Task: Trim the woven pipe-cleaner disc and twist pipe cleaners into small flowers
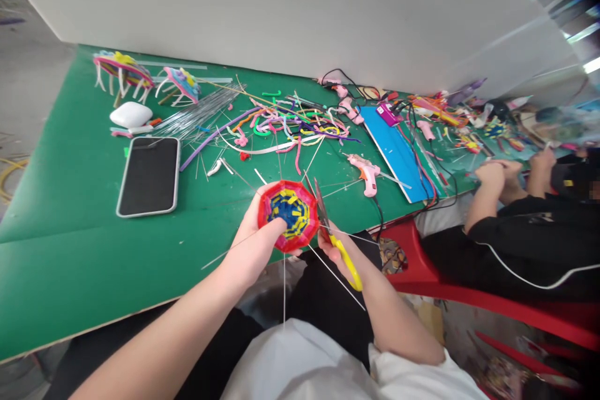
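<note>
A small woven disc (pixel 304 236), red at the rim with yellow and blue toward the middle, is gripped by my left hand (pixel 255 234), its thumb resting on the disc's face. Thin stiff rods (pixel 336 277) stick out from the disc on all sides. In my right hand (pixel 332 245) is a pair of scissors (pixel 345 256) with yellow handles. Their blades point away from me along the disc's right edge and look a little apart. Whether a rod lies between the blades I cannot make out.
On the green table (pixel 84 250) lie a phone (pixel 149 176), a white case (pixel 131 115), a heap of coloured pipe cleaners (pixel 281 125), clear sticks (pixel 201 109) and a pink glue gun (pixel 368 174). Small umbrella-like crafts (pixel 122 72) stand back left. Another person's hands (pixel 497 172) are at right.
</note>
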Demonstrator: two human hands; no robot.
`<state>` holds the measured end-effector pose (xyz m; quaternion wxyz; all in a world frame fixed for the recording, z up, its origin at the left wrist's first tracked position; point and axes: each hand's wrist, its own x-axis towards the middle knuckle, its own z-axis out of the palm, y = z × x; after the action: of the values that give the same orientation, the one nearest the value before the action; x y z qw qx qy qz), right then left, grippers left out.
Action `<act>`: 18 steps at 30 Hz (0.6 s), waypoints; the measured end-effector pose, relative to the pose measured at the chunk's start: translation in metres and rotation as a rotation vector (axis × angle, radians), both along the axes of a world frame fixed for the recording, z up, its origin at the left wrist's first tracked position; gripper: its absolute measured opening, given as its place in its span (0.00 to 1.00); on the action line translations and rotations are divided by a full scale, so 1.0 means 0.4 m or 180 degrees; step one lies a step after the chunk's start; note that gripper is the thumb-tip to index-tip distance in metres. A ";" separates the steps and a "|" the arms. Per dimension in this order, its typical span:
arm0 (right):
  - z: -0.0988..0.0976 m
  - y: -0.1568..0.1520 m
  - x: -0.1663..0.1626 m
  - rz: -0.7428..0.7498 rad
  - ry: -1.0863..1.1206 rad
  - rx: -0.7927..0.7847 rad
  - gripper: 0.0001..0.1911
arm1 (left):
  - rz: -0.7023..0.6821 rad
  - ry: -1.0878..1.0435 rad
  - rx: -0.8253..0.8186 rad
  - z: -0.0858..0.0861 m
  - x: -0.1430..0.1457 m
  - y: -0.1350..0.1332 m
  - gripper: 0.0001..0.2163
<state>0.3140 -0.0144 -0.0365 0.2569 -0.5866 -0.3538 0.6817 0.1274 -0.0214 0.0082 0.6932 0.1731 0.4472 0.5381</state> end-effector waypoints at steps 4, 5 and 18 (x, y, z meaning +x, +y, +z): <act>0.007 -0.001 -0.002 0.0032 -0.0063 -0.0008 0.17 | -0.0018 0.0003 0.0014 0.000 0.000 0.001 0.31; 0.007 0.000 -0.002 0.0043 -0.0077 -0.0011 0.17 | -0.0021 0.0003 0.0010 0.000 0.000 0.001 0.32; -0.027 -0.020 0.029 0.0363 -0.0227 0.0845 0.22 | 0.0037 -0.0093 -0.0098 -0.007 0.004 0.001 0.34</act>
<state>0.3255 -0.0224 -0.0475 0.2804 -0.5503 -0.4825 0.6211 0.1292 -0.0210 0.0055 0.6991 0.1520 0.4462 0.5376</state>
